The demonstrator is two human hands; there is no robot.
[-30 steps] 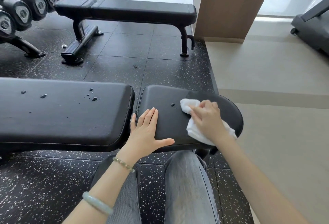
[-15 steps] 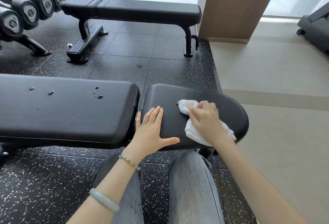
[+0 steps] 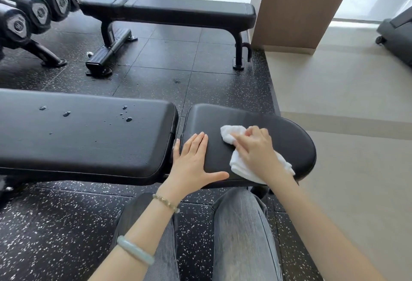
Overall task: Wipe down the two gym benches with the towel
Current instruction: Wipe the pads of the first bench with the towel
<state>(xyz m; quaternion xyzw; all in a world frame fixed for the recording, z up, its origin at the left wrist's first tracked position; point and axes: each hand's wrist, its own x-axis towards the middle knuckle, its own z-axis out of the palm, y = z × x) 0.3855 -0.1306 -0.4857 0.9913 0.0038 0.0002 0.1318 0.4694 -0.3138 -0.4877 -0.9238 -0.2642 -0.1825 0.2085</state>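
My right hand has its fingers curled over the white towel and presses it down on the small round seat pad. My left hand lies flat on the same pad with straight fingers and holds nothing. It sits right at the gap beside the long pad. The long pad has a few water drops on it, well apart from the towel. My knees in grey jeans are just under the near edge of the seat. Past the pads is black speckled floor, then the second bench, well apart. A row of dumbbells stands to its left and a wooden post by its right end. Right of the seat's round edge is open pale floor, with a grey machine far off in the corner.
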